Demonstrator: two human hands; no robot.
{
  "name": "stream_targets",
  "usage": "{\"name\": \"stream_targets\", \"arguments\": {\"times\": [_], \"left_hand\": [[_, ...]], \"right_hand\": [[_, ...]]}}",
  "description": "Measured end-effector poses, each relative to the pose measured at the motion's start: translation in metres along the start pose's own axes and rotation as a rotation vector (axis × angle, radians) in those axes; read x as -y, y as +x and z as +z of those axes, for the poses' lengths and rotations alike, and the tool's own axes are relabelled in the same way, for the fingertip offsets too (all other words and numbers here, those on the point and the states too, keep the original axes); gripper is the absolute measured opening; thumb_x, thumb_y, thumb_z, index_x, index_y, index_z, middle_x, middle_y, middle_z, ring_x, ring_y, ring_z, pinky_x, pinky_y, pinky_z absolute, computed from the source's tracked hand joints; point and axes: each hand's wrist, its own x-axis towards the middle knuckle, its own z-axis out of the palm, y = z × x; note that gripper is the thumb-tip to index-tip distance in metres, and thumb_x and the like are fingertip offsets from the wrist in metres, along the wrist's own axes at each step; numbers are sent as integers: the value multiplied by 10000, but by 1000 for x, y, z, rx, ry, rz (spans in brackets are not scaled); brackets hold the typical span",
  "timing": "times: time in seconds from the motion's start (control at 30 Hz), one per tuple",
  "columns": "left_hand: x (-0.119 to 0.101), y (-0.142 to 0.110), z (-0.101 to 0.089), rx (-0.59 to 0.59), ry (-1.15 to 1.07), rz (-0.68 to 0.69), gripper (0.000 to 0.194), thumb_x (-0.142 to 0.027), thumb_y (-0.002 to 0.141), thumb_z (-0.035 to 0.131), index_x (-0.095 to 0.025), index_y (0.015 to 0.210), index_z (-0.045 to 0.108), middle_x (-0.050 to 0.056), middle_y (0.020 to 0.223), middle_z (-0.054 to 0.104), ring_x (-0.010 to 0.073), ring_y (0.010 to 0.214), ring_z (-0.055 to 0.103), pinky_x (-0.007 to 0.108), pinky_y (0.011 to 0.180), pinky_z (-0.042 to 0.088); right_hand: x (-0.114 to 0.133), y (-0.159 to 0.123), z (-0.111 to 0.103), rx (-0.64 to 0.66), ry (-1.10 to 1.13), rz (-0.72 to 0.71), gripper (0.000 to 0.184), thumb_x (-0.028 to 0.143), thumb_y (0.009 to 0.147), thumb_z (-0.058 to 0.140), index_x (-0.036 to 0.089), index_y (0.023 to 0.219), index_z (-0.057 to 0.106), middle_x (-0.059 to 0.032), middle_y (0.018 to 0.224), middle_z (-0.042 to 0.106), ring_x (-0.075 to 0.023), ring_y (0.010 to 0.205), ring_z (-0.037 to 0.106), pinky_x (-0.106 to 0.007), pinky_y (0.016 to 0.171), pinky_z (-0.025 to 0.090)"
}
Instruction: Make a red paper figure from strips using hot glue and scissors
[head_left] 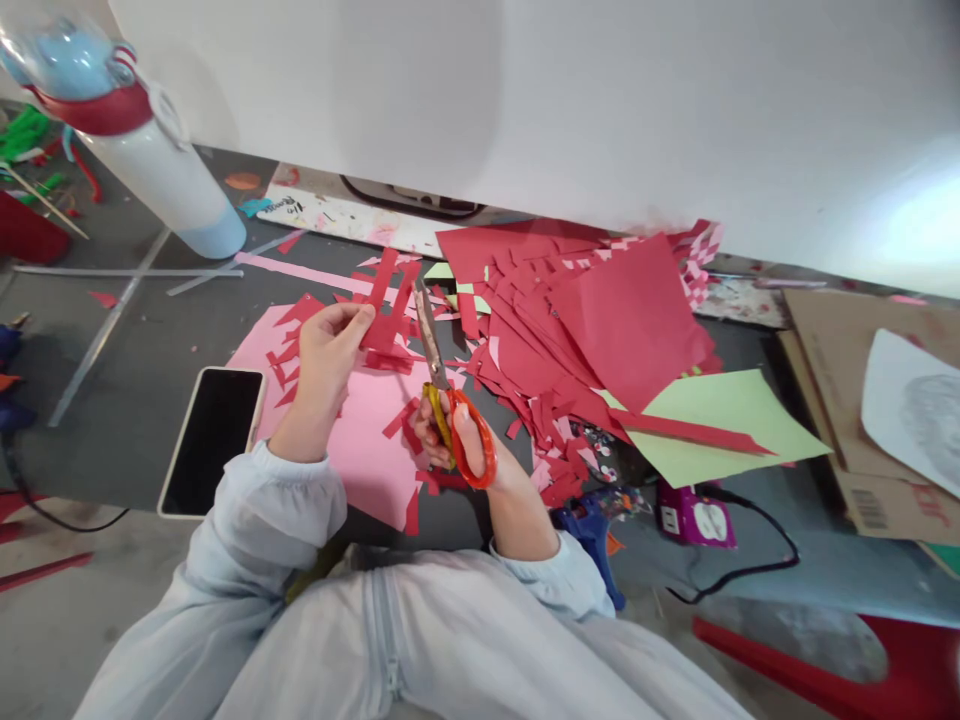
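Observation:
Between the thumb and fingers of my left hand (pixel 330 350) is a red paper piece (pixel 388 325), cut into strips at its far end. My right hand (pixel 480 455) grips scissors (pixel 433 350) with one orange-red and one yellow handle loop. Their blades point away from me, just right of the red piece, and look nearly closed. Under both hands lies a pink paper sheet (pixel 371 430) strewn with red scraps. A heap of red paper sheets (pixel 622 320) spreads to the right of the scissors.
A phone (pixel 214 440) lies left of the pink sheet, and a white-and-blue bottle (pixel 165 180) stands behind it. On the right are a light green sheet (pixel 720 420), a blue glue gun (pixel 596 545) and cardboard (pixel 840 400). A white panel (pixel 525 110) borders the table's back.

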Motion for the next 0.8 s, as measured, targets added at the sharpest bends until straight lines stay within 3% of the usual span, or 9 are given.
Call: {"name": "stream_targets", "arguments": {"times": [0.2, 0.47, 0.8], "left_hand": [[6, 3, 0, -8, 10, 47, 198, -370, 730, 789, -181, 741, 731, 4, 735, 696, 109, 674, 599, 239, 670, 466], [-4, -3, 3, 32, 6, 58, 199, -334, 664, 841, -186, 756, 745, 13, 750, 722, 127, 696, 631, 255, 674, 497], [-2, -4, 0, 15, 97, 93, 180, -365, 746, 797, -189, 763, 759, 13, 770, 734, 129, 713, 628, 253, 685, 482]], "right_hand": [[-1, 1, 1, 30, -27, 25, 516, 725, 781, 648, 243, 853, 475, 83, 645, 356, -72, 499, 274, -218, 450, 245], [-2, 2, -1, 39, -70, 29, 515, 709, 825, 613, 233, 794, 418, 77, 660, 344, -63, 507, 269, -203, 450, 223], [-7, 3, -4, 43, -93, 13, 516, 721, 838, 588, 230, 828, 429, 75, 672, 348, -54, 499, 264, -201, 441, 216]]}}
